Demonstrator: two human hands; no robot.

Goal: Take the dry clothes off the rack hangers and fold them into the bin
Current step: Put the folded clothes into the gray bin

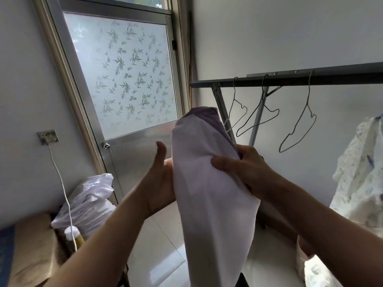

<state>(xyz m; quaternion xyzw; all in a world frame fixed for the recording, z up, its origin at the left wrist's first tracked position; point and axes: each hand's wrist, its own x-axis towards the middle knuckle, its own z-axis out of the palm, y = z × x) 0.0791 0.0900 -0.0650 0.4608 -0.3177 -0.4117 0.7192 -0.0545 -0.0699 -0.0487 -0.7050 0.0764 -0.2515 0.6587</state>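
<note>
Left hand (160, 172) lies flat against the left side of the pale lilac garment (209, 183), fingers straight and thumb up, pressing rather than gripping. Right hand (240, 164) pinches the garment's right edge, thumb across the front and fingers curled behind. Held upright in the air, the garment hangs just left of the dark rack (290, 78). On the rack's bar hang 3 bare wire hangers (298, 123); right of them, a white patterned garment (360, 172).
</note>
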